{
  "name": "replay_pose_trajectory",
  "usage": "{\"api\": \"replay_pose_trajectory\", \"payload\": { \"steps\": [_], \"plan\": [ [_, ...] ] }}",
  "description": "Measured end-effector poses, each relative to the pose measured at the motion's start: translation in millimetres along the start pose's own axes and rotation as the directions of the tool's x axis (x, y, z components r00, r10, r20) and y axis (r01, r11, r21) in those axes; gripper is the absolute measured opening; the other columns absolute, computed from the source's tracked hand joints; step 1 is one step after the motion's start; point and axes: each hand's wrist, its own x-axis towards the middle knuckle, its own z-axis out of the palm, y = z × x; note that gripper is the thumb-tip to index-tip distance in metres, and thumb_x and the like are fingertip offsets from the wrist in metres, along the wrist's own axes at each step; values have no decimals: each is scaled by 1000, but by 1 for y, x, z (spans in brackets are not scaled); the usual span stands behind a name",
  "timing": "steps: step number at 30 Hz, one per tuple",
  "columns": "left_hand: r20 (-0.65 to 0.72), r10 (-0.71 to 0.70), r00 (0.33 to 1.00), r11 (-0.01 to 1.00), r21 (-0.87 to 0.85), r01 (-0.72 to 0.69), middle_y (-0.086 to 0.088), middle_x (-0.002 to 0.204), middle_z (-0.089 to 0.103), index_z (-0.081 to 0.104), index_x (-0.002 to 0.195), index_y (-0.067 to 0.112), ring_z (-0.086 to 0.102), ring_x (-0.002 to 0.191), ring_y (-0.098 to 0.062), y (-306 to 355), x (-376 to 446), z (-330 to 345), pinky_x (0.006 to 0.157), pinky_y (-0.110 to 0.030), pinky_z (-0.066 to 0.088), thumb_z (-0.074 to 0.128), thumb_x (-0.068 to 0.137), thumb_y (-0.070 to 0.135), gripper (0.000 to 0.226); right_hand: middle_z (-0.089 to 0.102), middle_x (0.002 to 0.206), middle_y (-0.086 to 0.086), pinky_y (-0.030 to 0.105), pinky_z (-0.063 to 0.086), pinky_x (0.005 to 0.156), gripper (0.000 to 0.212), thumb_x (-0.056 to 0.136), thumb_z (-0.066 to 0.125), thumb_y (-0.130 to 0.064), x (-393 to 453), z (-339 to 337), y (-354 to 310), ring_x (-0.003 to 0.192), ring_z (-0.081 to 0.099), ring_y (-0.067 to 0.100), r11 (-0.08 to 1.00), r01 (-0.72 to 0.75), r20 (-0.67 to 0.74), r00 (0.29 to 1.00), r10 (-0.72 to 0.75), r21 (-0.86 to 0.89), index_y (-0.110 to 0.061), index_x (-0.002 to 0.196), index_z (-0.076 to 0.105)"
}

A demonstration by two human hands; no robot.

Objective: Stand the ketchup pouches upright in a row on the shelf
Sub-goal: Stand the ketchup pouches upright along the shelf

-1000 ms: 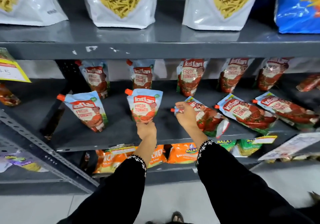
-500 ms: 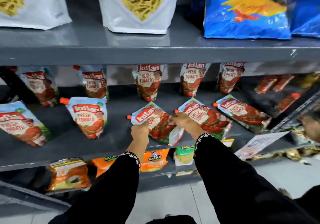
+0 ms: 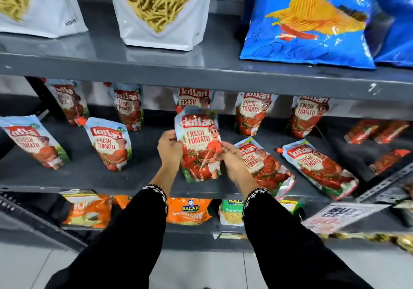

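A red-and-blue ketchup pouch [image 3: 199, 145] stands upright near the front of the grey middle shelf [image 3: 93, 177]. My left hand [image 3: 170, 149] grips its left edge and my right hand [image 3: 232, 161] holds its lower right side. Two more pouches stand upright to the left, one [image 3: 109, 143] close by and another [image 3: 33, 141] near the frame's edge. To the right, two pouches lie tilted on their backs, one [image 3: 266, 165] just beside my right hand and one [image 3: 319, 165] further along. Several pouches stand in a back row [image 3: 254, 114] against the wall.
The upper shelf [image 3: 201, 74] overhangs, carrying white snack bags [image 3: 161, 9] and a blue chips bag [image 3: 308, 20]. Small red sachets [image 3: 377, 132] lie at the far right. Orange and green snack packs [image 3: 187, 210] fill the lower shelf. A slanted shelf bracket [image 3: 388, 181] runs at the right.
The pouch that lay tilted under my hands now stands upright between them. The view has shifted right, so the standing front pouches sit further left in the frame.
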Motion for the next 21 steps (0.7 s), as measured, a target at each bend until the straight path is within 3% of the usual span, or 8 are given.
{"api": "replay_pose_trajectory", "payload": {
  "steps": [3,5,8,11,14,18,21],
  "plan": [
    [29,118,993,993,18,-119,-7,93,64,64,103,-3,58,86,-16,7,5,-5,69,-24,49,53,85,-6,21,61,73,4,15,52,53,40,75,46,28,-7,7,-2,68,57,13,993,112,-33,993,-111,32,-9,83,57],
    [67,114,991,991,63,-118,-8,90,61,64,95,3,55,85,-17,1,10,-10,72,-25,43,51,89,-1,14,59,78,6,16,49,61,29,78,55,22,-11,10,-1,73,56,13,990,141,-23,990,-142,-23,-3,91,58],
    [101,80,992,988,122,-92,-10,87,56,58,88,11,51,84,-18,-3,15,-17,73,-30,40,51,94,13,10,58,76,3,8,47,54,26,79,61,17,-16,14,-1,70,55,9,984,166,-18,986,-167,-68,-8,85,55],
    [-42,-19,999,995,101,23,-12,102,65,63,108,3,59,98,-24,0,5,-14,86,-35,47,57,91,25,29,60,99,11,18,49,65,37,75,60,21,-16,14,-7,93,57,20,974,176,4,984,-177,-140,3,108,57],
    [-134,-167,977,984,46,175,-18,110,68,61,104,-1,62,104,-33,-7,-21,0,87,-38,49,57,90,27,32,58,112,15,28,44,80,52,75,58,21,-17,-1,-9,101,52,20,936,182,-86,972,-217,-300,5,124,52],
    [12,-178,984,983,53,178,-24,106,69,63,102,-2,64,101,-37,-23,-63,39,87,-39,49,56,90,26,31,64,102,13,31,46,87,34,78,54,8,-30,-42,-7,98,59,26,867,220,-207,918,-339,-447,-5,108,63],
    [162,-198,967,976,128,178,-27,108,68,64,105,-5,62,104,-39,-30,-80,68,91,-39,48,55,91,27,35,67,115,14,36,49,98,40,75,58,1,-34,-76,-13,110,60,30,649,151,-216,866,-450,-746,-8,113,65]
  ]
}}
